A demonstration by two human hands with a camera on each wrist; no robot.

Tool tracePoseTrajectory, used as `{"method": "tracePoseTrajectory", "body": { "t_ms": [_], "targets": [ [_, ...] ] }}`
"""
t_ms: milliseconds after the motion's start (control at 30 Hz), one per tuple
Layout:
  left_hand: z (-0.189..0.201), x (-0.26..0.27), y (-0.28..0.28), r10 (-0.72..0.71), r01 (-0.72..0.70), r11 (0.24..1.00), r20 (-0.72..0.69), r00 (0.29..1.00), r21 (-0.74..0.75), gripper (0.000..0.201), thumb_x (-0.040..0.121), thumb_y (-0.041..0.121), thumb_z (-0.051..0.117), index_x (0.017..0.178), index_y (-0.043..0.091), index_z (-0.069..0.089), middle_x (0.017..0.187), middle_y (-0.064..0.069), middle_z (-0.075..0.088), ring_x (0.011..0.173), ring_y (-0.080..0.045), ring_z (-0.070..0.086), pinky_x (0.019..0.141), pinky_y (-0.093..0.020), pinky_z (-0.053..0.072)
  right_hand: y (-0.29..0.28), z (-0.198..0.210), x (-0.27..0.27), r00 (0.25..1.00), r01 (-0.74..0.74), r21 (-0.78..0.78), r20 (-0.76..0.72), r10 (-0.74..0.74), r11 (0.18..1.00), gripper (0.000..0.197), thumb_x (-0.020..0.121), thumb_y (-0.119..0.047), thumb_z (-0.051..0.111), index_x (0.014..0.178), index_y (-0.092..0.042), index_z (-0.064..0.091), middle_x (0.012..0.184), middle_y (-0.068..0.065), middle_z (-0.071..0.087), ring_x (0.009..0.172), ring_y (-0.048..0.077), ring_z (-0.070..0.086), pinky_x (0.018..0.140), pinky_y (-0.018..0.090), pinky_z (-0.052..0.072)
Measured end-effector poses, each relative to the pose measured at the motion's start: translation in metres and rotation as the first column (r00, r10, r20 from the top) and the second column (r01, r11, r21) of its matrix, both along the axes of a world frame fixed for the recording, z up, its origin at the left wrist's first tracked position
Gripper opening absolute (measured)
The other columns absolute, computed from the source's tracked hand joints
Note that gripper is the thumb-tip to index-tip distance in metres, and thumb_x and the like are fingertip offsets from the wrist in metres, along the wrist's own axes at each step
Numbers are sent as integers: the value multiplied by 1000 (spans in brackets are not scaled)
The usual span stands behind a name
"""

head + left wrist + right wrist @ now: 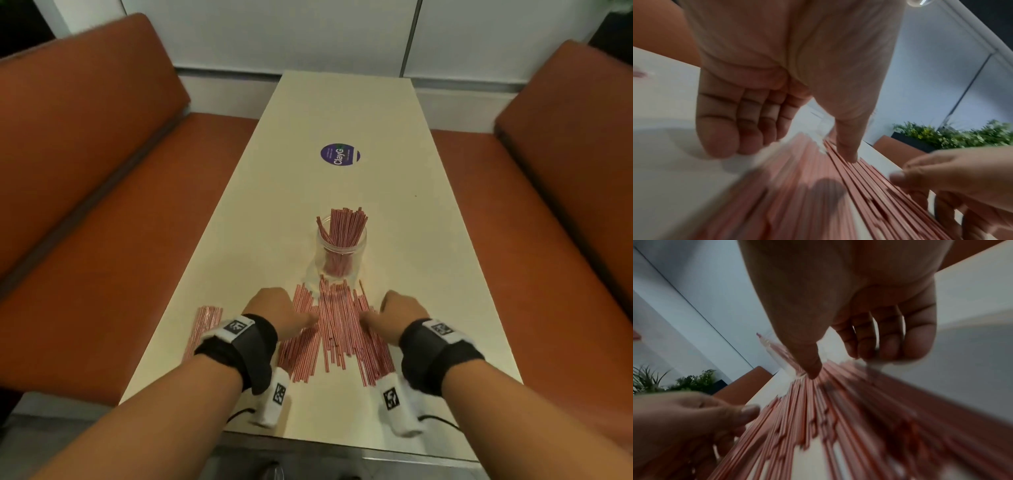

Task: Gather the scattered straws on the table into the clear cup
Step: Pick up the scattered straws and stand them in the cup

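Note:
A clear cup (pixel 340 255) stands mid-table, partly filled with upright red-and-white straws (pixel 342 229). Just in front of it a wide pile of loose straws (pixel 339 325) lies flat, pointing toward the cup. My left hand (pixel 282 308) is at the pile's left side and my right hand (pixel 397 308) at its right side. In the wrist views the left thumb (pixel 849 155) and right thumb (pixel 812 369) rest on the straws, while the fingers (pixel 748 129) hang bent toward the table and grip nothing. A smaller bundle of straws (pixel 205 325) lies apart at the table's left edge.
The cream table (pixel 342 113) is long and narrow, with a round purple sticker (pixel 340 155) beyond the cup. Orange benches flank it on the left (pixel 85 205) and right (pixel 565 205). The near table edge runs just under my wrists.

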State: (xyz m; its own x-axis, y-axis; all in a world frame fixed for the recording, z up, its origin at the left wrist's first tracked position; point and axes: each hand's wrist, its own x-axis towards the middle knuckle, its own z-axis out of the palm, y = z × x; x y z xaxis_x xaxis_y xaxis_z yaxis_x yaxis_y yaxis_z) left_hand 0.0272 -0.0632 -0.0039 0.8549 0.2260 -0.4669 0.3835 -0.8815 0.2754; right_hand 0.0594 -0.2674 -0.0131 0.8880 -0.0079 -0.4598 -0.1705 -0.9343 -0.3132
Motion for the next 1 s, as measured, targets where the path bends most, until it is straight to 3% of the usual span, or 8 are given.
{"method": "tracePoseTrajectory", "body": {
  "t_ms": [100,200,333,467,600,700,866,1000],
  "targets": [
    [-3,-7,-16,-17,16,1000,36,999,20,56,66,67,70,65,15,49,64,1,54,52,-13,49,45,-23,35,12,-10,-13,1000,15,-23,12,-15,1000,72,71,-65,64,119,-14,49,113,6,61,98,26,62,74,32,48],
    [-3,-8,-22,-32,31,999,49,998,26,51,65,58,76,64,15,49,65,1,56,55,-15,53,46,-23,36,20,-15,-15,999,21,-39,28,-20,999,76,64,-64,71,117,-15,48,112,6,60,97,26,62,72,32,48],
    [-7,-5,-17,-25,26,1000,53,998,-7,36,80,32,69,58,14,46,61,-1,51,59,-20,54,46,-23,35,19,-13,-13,1000,-6,-40,25,7,999,47,78,-47,68,108,-14,56,106,6,64,85,23,61,69,29,48],
    [-12,-2,-7,-14,15,1000,38,999,-8,24,86,13,53,63,8,53,70,-10,58,66,-26,59,46,-22,35,16,-11,-10,999,-19,-39,41,21,999,26,88,-32,57,104,-12,62,102,8,67,89,25,65,69,28,48],
    [-16,0,-1,-12,12,1000,32,999,-13,28,86,15,55,59,12,49,65,-3,54,62,-22,56,50,-24,39,12,-12,-8,999,-6,-40,36,8,999,26,88,-31,57,104,-12,66,101,8,69,90,25,66,76,31,53],
    [-14,-1,-3,-9,10,1000,48,999,-29,30,87,20,58,60,13,47,71,-6,59,62,-21,57,50,-24,40,11,-13,-7,999,3,-33,34,-2,999,28,88,-34,59,103,-11,66,101,7,69,90,25,66,75,30,53],
    [-11,1,0,-37,37,999,28,999,-20,30,89,10,50,60,12,43,89,-17,65,85,-31,66,61,-27,43,9,-12,-4,1000,23,-40,6,-23,999,28,88,-30,58,104,-9,66,101,9,69,90,26,66,76,31,53],
    [-9,2,3,-37,38,998,5,999,-42,14,93,9,46,82,7,55,90,-12,62,87,-30,62,66,-26,43,6,-11,0,999,16,-65,-34,-18,998,27,93,-24,52,109,-6,64,106,11,68,95,26,66,74,29,49]
  ]
}}
